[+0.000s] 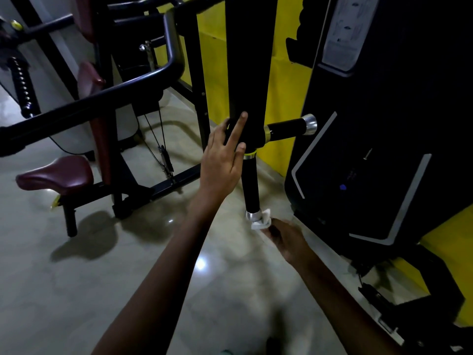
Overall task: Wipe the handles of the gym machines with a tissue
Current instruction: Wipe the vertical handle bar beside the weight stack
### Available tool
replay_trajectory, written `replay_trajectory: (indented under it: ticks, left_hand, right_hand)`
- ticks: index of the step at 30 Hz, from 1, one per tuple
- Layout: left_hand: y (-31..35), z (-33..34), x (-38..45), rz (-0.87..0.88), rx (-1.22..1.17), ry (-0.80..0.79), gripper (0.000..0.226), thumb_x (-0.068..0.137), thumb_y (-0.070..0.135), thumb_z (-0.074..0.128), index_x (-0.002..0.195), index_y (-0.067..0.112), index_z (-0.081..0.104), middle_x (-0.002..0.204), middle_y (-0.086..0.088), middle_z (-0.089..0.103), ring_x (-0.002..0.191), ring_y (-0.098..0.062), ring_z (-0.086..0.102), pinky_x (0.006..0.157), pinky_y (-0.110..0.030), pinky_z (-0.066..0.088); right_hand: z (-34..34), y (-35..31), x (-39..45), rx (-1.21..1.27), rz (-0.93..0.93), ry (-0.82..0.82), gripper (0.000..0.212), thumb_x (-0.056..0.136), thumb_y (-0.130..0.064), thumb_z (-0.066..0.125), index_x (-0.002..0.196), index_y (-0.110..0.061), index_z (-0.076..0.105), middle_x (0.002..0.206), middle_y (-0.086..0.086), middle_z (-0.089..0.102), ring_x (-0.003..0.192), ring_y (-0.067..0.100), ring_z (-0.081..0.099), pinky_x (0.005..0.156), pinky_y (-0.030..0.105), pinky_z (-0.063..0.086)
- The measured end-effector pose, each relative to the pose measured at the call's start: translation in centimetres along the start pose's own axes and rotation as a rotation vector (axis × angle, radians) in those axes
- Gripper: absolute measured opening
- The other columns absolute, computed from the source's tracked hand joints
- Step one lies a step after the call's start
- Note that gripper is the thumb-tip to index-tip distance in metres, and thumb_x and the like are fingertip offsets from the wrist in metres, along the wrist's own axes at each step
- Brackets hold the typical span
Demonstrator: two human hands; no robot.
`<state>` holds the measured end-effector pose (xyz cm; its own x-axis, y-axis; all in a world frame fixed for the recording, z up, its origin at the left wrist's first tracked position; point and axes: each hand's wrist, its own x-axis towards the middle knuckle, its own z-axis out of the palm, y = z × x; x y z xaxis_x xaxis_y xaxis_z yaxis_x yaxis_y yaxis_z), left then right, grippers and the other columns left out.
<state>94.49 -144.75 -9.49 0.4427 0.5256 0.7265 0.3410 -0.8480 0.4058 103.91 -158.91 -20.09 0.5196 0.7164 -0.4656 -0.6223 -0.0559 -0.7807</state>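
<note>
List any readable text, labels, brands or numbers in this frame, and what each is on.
None can be read.
Instruction placard on the black machine housing: diagrams and print, too blurred to read.
Small marks by the blue dot on the same housing: too dark and small to read.

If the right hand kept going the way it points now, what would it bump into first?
The right hand holds a tissue at the silver end cap of the lower handle. Going straight on, it would likely meet that cap first; the tissue looks already against it, though depth is unclear.
</note>
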Motion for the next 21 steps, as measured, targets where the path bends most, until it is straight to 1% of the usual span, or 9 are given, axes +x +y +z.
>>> replay_trajectory:
  ticks: [2,5,7,10,11,13,15,16,21]
  left_hand:
    - [0.0,-0.1,0.0,0.001,-0.024,0.007,0.048,0.099,0.025,0.032,0.144,0.033,0.016,0.138,-0.019,0.043,0.129,-0.029,0.039,0.103,-0.042,0.041]
    - [-0.2,-0.2,0.1,0.009,-0.056,0.017,0.047,0.099,0.021,0.031,0.144,0.032,0.019,0.138,-0.018,0.044,0.131,-0.028,0.039,0.105,-0.041,0.04]
    - [-0.4,-0.3,0.0,0.018,-0.057,0.015,0.047,0.1,0.02,0.031,0.144,0.031,0.02,0.138,-0.018,0.045,0.131,-0.027,0.039,0.105,-0.042,0.04]
    - [-0.5,-0.5,0.1,0.032,-0.044,0.004,0.047,0.1,0.022,0.031,0.144,0.031,0.02,0.139,-0.018,0.045,0.131,-0.026,0.04,0.103,-0.041,0.041]
    - [-0.5,-0.6,0.1,0.036,-0.04,0.003,0.047,0.1,0.022,0.031,0.144,0.031,0.019,0.139,-0.017,0.045,0.131,-0.026,0.04,0.103,-0.04,0.041]
    - [-0.5,-0.6,0.1,0.042,-0.031,0.005,0.047,0.099,0.023,0.031,0.144,0.031,0.02,0.139,-0.017,0.045,0.13,-0.026,0.041,0.103,-0.038,0.041]
    - [-0.5,-0.6,0.1,0.045,-0.032,0.007,0.046,0.1,0.022,0.031,0.144,0.031,0.02,0.138,-0.017,0.045,0.129,-0.026,0.041,0.102,-0.038,0.042]
    - [-0.5,-0.6,0.1,0.047,-0.032,0.006,0.046,0.1,0.023,0.031,0.144,0.031,0.02,0.138,-0.017,0.045,0.129,-0.026,0.041,0.101,-0.038,0.043]
    - [-0.6,-0.7,0.0,0.053,-0.018,-0.004,0.047,0.1,0.023,0.031,0.145,0.031,0.019,0.138,-0.018,0.045,0.129,-0.027,0.042,0.098,-0.042,0.046]
  right_hand:
    - [0.3,-1.2,-0.7,-0.176,-0.262,0.075,0.026,0.085,0.001,0.062,0.063,-0.011,0.071,0.07,0.01,0.063,0.072,0.017,0.059,0.073,0.031,0.052]
    - [2.2,-3.5,-1.2,-0.523,-0.748,0.118,0.014,0.083,0.003,0.063,0.09,-0.005,0.073,0.074,-0.001,0.066,0.064,-0.004,0.059,0.065,0.015,0.049]
    - [4.1,-5.2,-1.7,-0.79,-1.14,0.033,0.02,0.084,-0.002,0.06,0.101,-0.001,0.07,0.083,0.006,0.067,0.076,0.002,0.059,0.069,0.013,0.047]
    - [6.1,-7.0,-0.9,-1.217,-1.559,-0.044,0.027,0.086,-0.008,0.051,0.104,0.005,0.067,0.094,0.019,0.064,0.089,0.022,0.057,0.074,0.028,0.049]
    - [6.6,-7.3,-0.6,-1.308,-1.603,-0.017,0.027,0.088,-0.009,0.049,0.104,0.005,0.066,0.094,0.02,0.064,0.088,0.025,0.058,0.073,0.031,0.05]
    - [7.8,-7.5,-0.5,-1.393,-1.537,-0.016,0.026,0.088,-0.012,0.048,0.099,0.003,0.066,0.094,0.017,0.063,0.089,0.024,0.056,0.073,0.034,0.05]
    - [8.2,-6.5,0.2,-1.487,-1.55,-0.037,0.013,0.079,-0.001,0.061,0.089,0.004,0.068,0.088,0.017,0.064,0.088,0.024,0.047,0.07,0.033,0.045]
    - [7.9,-6.0,0.8,-1.541,-1.616,-0.036,0.014,0.071,0.004,0.069,0.085,0.004,0.068,0.086,0.017,0.064,0.086,0.024,0.042,0.067,0.029,0.041]
    - [5.5,-4.3,1.1,-1.751,-1.55,-0.123,0.054,0.047,0.004,0.081,0.099,0.006,0.066,0.101,0.016,0.063,0.091,0.024,0.041,0.06,0.029,0.048]
